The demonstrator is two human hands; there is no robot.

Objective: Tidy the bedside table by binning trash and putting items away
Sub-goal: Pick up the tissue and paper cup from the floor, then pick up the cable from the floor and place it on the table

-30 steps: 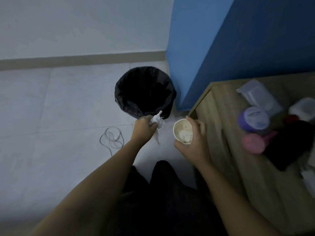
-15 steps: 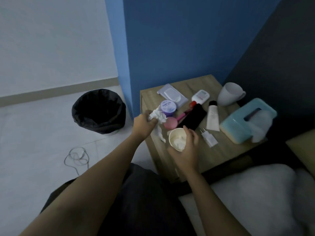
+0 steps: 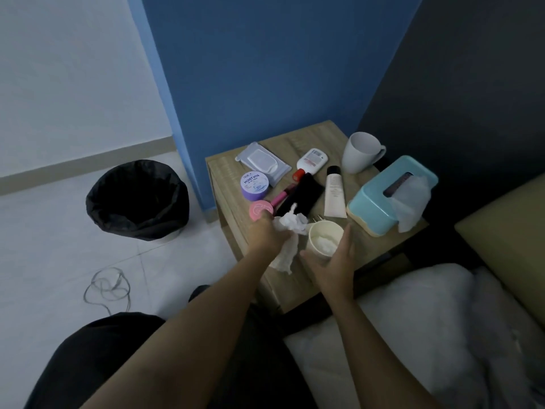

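Over the near edge of the bedside table (image 3: 227, 184): item one, crumpled tissue (image 3: 290, 228), bunched in the curled fingers of the left hand (image 3: 267, 236), tail hanging loose; near weightless, soft, apt to slip, best gripped by the wad. Item two, paper cup (image 3: 324, 240), white wad inside, right hand (image 3: 336, 261) wrapped round its wall; light, thin, crushable, so hold mid-wall, gently, upright. Likely destination: black-lined bin (image 3: 137, 199), on the floor left of the table.
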